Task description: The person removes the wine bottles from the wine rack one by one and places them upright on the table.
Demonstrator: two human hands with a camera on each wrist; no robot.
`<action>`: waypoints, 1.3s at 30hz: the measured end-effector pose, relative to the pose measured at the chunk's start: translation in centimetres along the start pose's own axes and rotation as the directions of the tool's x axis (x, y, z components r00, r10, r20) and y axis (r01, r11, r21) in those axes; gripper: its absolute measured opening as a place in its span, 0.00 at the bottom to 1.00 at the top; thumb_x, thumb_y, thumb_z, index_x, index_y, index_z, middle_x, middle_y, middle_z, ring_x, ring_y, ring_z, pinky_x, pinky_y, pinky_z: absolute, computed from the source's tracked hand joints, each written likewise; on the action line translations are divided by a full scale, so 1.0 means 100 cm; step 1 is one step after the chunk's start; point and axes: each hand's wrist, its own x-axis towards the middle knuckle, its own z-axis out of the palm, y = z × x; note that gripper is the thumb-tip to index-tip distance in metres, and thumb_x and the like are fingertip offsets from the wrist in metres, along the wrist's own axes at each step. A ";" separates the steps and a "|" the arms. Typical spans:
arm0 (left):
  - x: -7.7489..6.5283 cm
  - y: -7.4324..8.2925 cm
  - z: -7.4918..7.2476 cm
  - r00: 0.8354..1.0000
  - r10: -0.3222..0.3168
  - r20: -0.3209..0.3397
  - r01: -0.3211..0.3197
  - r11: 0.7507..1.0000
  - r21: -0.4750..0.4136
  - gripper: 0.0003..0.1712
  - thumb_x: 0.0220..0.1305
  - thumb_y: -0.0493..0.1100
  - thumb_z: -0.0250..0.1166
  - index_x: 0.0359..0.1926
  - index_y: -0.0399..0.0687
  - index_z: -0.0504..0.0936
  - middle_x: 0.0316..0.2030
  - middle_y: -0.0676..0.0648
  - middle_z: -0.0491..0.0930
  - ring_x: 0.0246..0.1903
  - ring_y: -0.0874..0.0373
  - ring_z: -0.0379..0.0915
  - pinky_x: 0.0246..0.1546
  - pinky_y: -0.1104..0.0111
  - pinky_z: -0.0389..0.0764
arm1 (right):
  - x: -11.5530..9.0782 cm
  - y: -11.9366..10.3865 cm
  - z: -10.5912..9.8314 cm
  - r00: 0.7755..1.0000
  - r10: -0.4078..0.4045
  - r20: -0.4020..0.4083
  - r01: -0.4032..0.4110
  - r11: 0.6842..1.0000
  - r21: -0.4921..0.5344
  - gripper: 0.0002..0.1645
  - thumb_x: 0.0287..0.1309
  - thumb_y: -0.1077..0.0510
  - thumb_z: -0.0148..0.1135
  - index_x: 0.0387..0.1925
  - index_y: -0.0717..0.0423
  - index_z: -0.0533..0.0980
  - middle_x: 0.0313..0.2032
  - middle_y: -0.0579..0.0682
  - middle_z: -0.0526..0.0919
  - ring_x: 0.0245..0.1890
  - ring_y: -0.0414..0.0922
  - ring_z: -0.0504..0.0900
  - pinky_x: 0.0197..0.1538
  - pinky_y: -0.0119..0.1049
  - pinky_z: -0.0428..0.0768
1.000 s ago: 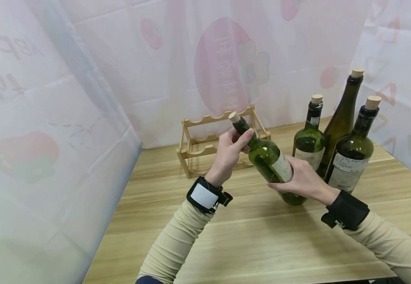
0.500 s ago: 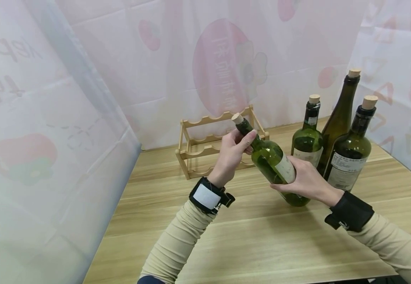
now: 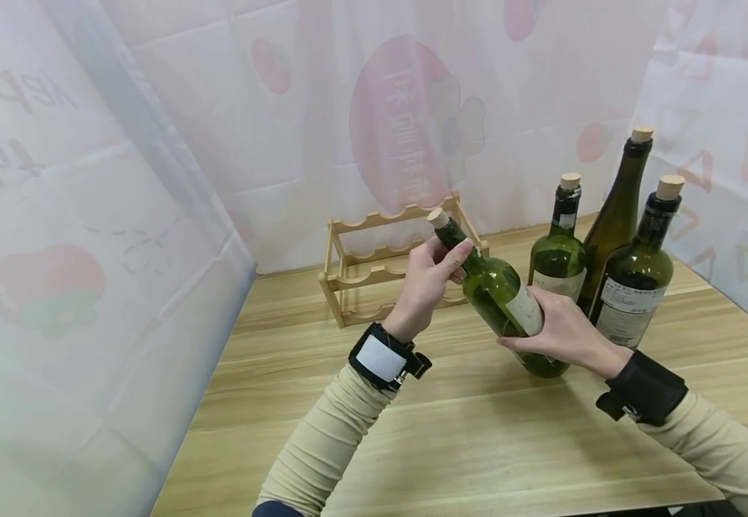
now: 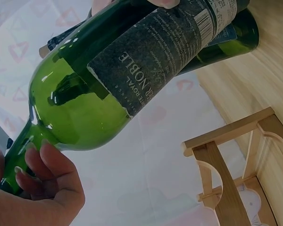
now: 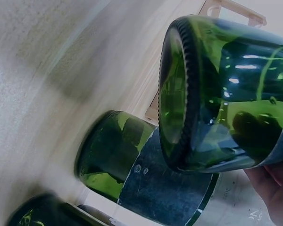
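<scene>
A green wine bottle (image 3: pixel 490 291) with a cork (image 3: pixel 438 217) in its mouth is held tilted over the table, its neck pointing up and left. My left hand (image 3: pixel 422 283) pinches the neck between thumb and fingers. Around the labelled lower body my right hand (image 3: pixel 564 330) is wrapped. A dark label (image 4: pixel 146 61) shows on the bottle's far side in the left wrist view. The bottle's ridged base (image 5: pixel 177 94) appears off the table in the right wrist view. Behind the neck stands a wooden wine rack (image 3: pixel 379 276), partly hidden by hand and bottle.
To the right stand a corked green bottle (image 3: pixel 556 258), a taller slim bottle (image 3: pixel 619 187) and a dark-necked bottle (image 3: pixel 645 269), close together and near my right hand. Printed sheets (image 3: pixel 303 136) wall the wooden table (image 3: pixel 283 402) at the back and sides.
Both hands and the held bottle have shifted slightly right and toward me, away from the rack. Their grip looks the same. The head view has turned a little.
</scene>
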 end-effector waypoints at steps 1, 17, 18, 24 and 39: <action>0.000 0.000 0.001 1.000 -0.001 0.003 0.001 1.000 0.000 0.14 0.69 0.42 0.59 0.42 0.32 0.76 0.29 0.49 0.74 0.25 0.61 0.68 0.30 0.74 0.74 | -0.001 0.000 0.000 1.000 0.003 -0.001 -0.003 1.000 -0.001 0.41 0.38 0.43 0.79 0.53 0.54 0.72 0.39 0.51 0.82 0.34 0.43 0.80 0.33 0.34 0.77; 0.001 -0.001 0.011 0.999 -0.011 0.033 0.012 1.000 -0.022 0.16 0.69 0.43 0.59 0.45 0.31 0.78 0.31 0.50 0.76 0.25 0.62 0.68 0.29 0.75 0.74 | -0.008 0.006 -0.009 1.000 0.011 -0.019 -0.012 0.999 -0.048 0.42 0.36 0.44 0.80 0.53 0.55 0.72 0.40 0.52 0.83 0.35 0.45 0.81 0.34 0.36 0.76; 0.001 -0.002 0.012 0.999 -0.012 0.034 0.013 1.000 -0.025 0.15 0.69 0.43 0.59 0.44 0.32 0.78 0.31 0.50 0.76 0.25 0.62 0.68 0.29 0.75 0.74 | -0.008 0.006 -0.010 1.000 0.013 -0.020 -0.014 0.999 -0.050 0.42 0.36 0.44 0.80 0.52 0.55 0.72 0.39 0.52 0.83 0.35 0.45 0.81 0.34 0.36 0.76; 0.002 -0.002 0.015 0.999 -0.011 0.037 0.012 1.000 -0.024 0.13 0.69 0.43 0.60 0.41 0.33 0.76 0.30 0.49 0.75 0.24 0.62 0.69 0.29 0.75 0.75 | -0.011 0.007 -0.014 0.999 0.033 -0.015 -0.034 0.997 -0.067 0.41 0.36 0.43 0.80 0.51 0.55 0.73 0.38 0.52 0.83 0.33 0.44 0.81 0.33 0.35 0.76; 0.003 -0.002 0.025 0.997 -0.030 0.073 0.033 0.999 -0.036 0.13 0.69 0.42 0.59 0.42 0.33 0.76 0.27 0.49 0.72 0.24 0.62 0.66 0.28 0.74 0.72 | -0.019 0.015 -0.017 0.998 -0.004 -0.060 -0.002 0.995 -0.099 0.40 0.33 0.46 0.82 0.48 0.57 0.73 0.37 0.53 0.84 0.34 0.45 0.82 0.32 0.35 0.77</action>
